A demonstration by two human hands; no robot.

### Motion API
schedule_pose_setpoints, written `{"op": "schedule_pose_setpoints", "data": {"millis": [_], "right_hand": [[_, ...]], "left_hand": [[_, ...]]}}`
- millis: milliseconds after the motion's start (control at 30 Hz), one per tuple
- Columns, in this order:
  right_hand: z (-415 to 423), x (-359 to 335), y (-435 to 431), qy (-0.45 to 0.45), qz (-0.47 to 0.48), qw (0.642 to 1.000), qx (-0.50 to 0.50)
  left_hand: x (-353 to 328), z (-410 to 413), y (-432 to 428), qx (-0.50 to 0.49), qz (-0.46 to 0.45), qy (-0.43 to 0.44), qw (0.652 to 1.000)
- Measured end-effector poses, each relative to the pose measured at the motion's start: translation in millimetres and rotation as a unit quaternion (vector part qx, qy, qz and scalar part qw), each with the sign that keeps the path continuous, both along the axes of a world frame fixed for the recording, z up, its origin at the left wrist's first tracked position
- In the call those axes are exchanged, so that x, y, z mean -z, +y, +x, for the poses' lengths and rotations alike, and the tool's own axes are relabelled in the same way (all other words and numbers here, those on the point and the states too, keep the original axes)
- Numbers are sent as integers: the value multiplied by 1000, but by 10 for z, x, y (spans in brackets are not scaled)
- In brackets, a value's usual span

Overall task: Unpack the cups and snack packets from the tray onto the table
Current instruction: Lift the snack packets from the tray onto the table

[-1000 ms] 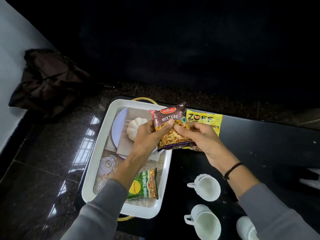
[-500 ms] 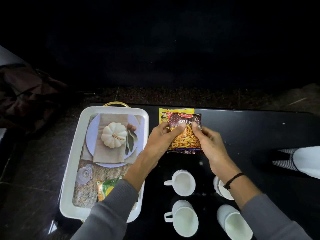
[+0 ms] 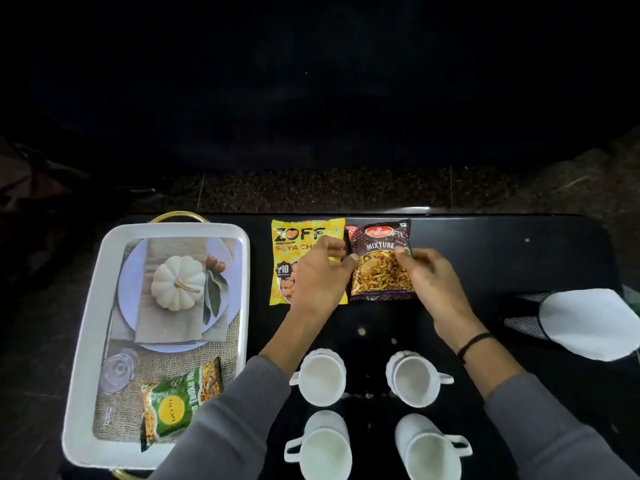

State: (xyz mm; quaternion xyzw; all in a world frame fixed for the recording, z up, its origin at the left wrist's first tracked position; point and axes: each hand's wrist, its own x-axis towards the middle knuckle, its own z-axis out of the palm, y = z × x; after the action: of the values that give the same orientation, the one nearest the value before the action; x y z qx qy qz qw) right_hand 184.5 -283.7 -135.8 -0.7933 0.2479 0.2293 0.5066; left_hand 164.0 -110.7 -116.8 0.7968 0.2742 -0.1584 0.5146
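A dark brown Mixture snack packet (image 3: 380, 268) lies flat on the black table (image 3: 502, 258), right beside a yellow Zoff packet (image 3: 298, 244). My left hand (image 3: 317, 282) reaches over the yellow packet and its thumb and fingers pinch the Mixture packet's left edge. My right hand (image 3: 429, 282) holds the packet's right edge with its fingertips. Several white cups (image 3: 322, 377) stand on the table near me, between my forearms. A green snack packet (image 3: 176, 403) lies in the near end of the white tray (image 3: 90, 327) on the left.
The tray has gold handles (image 3: 178, 216) and a printed picture of a white pumpkin on its floor. A white and checked object (image 3: 585, 323) lies at the table's right edge. The table's far edge runs just beyond the packets; speckled floor (image 3: 346, 192) lies behind it.
Both hands carried the Mixture packet from above the tray to the right and set it down beside the yellow packet. The view has shifted to the right.
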Motion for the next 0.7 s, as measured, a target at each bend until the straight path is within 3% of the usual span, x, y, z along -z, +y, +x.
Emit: {"op": "schedule_pose_setpoints", "data": {"millis": [100, 233, 700], "right_hand": [[-22, 60, -25, -29, -80, 996, -35], [-36, 104, -4, -32, -102, 993, -44], [-148, -236, 325, -151, -144, 972, -103]], "left_hand": [[5, 10, -8, 53, 55, -30, 997], [48, -12, -41, 129, 88, -39, 987], [-71, -198, 115, 89, 64, -53, 993]]}}
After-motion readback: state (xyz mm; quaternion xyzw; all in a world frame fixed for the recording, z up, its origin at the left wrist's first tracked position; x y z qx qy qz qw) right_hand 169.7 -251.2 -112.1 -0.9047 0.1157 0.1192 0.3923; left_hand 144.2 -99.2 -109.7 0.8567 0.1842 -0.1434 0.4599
